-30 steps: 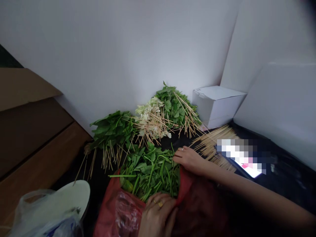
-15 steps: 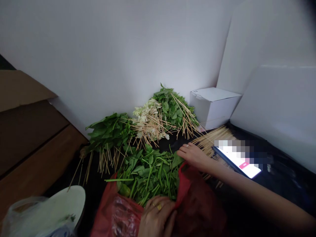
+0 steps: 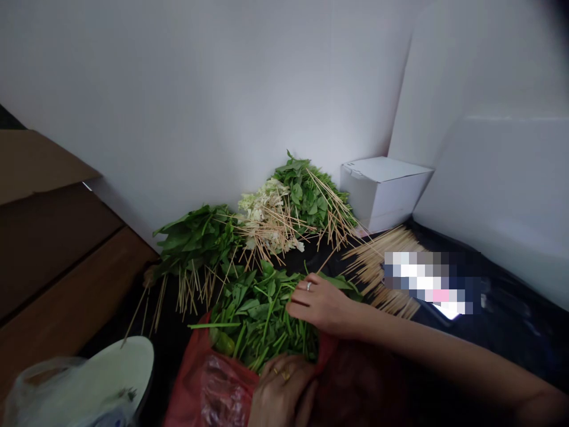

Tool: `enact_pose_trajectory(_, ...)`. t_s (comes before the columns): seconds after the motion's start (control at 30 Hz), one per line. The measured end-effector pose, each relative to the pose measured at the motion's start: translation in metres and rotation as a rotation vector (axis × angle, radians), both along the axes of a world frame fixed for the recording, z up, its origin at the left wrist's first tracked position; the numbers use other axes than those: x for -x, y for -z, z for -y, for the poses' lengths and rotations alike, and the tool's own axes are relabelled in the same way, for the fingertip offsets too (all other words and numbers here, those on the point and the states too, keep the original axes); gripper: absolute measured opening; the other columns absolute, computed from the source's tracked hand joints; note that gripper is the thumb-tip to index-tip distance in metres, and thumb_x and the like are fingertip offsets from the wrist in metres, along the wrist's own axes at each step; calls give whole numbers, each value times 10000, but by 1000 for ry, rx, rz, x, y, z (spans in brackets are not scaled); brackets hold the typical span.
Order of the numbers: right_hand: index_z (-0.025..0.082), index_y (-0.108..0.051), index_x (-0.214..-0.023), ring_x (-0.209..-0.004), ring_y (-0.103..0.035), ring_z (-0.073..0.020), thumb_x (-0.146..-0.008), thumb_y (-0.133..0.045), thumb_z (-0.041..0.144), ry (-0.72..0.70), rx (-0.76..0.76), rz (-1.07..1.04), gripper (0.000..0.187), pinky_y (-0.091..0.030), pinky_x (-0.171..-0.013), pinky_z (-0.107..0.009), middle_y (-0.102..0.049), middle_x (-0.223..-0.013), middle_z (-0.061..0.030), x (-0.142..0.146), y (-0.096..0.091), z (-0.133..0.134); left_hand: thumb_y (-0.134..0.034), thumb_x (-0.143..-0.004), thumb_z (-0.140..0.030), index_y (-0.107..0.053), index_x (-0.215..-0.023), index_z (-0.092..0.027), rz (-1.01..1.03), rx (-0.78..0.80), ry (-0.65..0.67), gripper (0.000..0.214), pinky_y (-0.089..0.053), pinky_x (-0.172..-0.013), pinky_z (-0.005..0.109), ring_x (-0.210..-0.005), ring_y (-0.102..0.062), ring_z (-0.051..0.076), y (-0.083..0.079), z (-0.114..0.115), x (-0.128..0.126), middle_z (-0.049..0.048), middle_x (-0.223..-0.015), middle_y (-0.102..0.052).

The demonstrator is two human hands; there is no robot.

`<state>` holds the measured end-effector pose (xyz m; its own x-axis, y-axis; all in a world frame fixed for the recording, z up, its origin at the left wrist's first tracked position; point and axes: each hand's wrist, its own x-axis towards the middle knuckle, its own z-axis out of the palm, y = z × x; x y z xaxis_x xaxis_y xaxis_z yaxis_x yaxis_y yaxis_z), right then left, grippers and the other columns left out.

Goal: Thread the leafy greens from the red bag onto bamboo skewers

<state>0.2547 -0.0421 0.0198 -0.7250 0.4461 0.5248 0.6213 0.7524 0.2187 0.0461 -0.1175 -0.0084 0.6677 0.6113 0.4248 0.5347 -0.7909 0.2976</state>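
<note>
- Red plastic bag is seen at the near edge of the view, its mouth spread open, with a clear plastic layer showing at its near side.
- Left hand, with gold rings, is closed on the bag's rim; the fabric-thin plastic is pinched between fingers and palm.
- Right hand, with a silver ring, is laid over the top of the greens, arm extended from the right, fingers lightly curled; whether any stems are gripped cannot be told.
- Loose leafy greens are heaped in the bag's mouth, directly under the right hand, with long stems lying at varied angles.
- A white rounded object and a crumpled clear plastic bag are placed at near left, well apart from the right hand.
- Bamboo skewers are fanned out on a black sheet, just beyond the right hand; a pixelated phone is found beside them.
- Three skewered bunches are laid against the wall: dark leaves, white vegetable pieces and more leaves.
- A white cardboard box is seated in the corner of the white wall.
- A brown cardboard flap and a wooden board are seen at far left.
</note>
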Motion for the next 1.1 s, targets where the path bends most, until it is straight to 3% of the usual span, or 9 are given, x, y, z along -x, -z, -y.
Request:
enact_pose_trajectory(0.1, 193, -616, -955, -825, -526, -193, -985, -491, 173, 117, 26, 74, 130, -295, -734, -348, -645, -850, -30, -17, 10, -10, -597, -832, -111, -670, -1046, -271, -56, -2, 27, 277, -604, -852, 326, -849, -741, 201, -3, -1, 4, -7, -925, -778)
enact_pose_trajectory(0.23, 200, -638, -1009, -898, -560, -206, -962, -526, 171, 339, 209, 181, 125, -311, -781, -342, -671, -942, -48, -60, 22, -28, -607, -829, -101, -650, -1040, -261, -69, -24, 42, 268, -608, -845, 326, -854, -740, 192, -4, -1, 5, -12, -927, -775)
enact_pose_trajectory(0.43, 141, -683, -976, -852, -603, -231, -872, -520, 39, 560, 267, 167, 219, -325, -774, -344, -692, -904, -110, -135, 36, -53, -584, -811, -89, -651, -999, -248, 15, -63, 54, 255, -627, -763, 326, -797, -745, 194, -8, -1, -1, -6, -886, -775)
enact_pose_trajectory(0.53, 134, -698, -990, -858, -611, -244, -858, -502, 21, 612, 287, 167, 262, -333, -811, -360, -695, -902, -122, -157, 43, -60, -568, -810, -84, -651, -970, -245, 35, -77, 51, 242, -627, -737, 319, -773, -744, 196, -10, -1, -2, -2, -857, -774)
enact_pose_trajectory(0.67, 171, -703, -997, -932, -599, -253, -855, -531, 61, 575, 313, 182, 249, -343, -800, -345, -684, -973, -116, -157, 49, -59, -564, -811, -79, -649, -967, -246, 18, -69, 54, 244, -626, -729, 302, -765, -744, 190, -12, 0, -1, -5, -840, -772)
enact_pose_trajectory(0.8, 185, -704, -879, -912, -592, -243, -884, -560, 149, 506, 345, 187, 149, -355, -748, -323, -676, -899, -99, -140, 56, -54, -578, -808, -84, -651, -989, -249, -5, -61, 47, 255, -624, -764, 306, -784, -745, 186, -17, 0, -2, -7, -875, -776)
enact_pose_trajectory(0.93, 155, -707, -837, -911, -600, -252, -868, -563, 104, 464, 366, 172, 156, -374, -753, -334, -681, -852, -113, -126, 64, -55, -587, -800, -83, -652, -977, -253, -16, -40, 50, 253, -623, -775, 303, -787, -744, 182, -15, 0, -2, -15, -877, -773)
enact_pose_trajectory(1.03, 139, -706, -840, -901, -612, -254, -863, -550, 67, 445, 370, 125, 173, -393, -765, -342, -692, -844, -122, -124, 58, -57, -587, -812, -88, -649, -995, -251, -9, -39, 42, 252, -619, -793, 301, -802, -742, 181, -9, 0, 0, -12, -874, -772)
enact_pose_trajectory(1.1, 131, -700, -828, -874, -620, -248, -863, -533, 50, 443, 365, 66, 189, -409, -761, -341, -694, -831, -128, -124, 44, -57, -593, -818, -91, -645, -1015, -257, -28, -24, 38, 262, -611, -815, 299, -833, -740, 181, -7, 1, 2, -12, -897, -773)
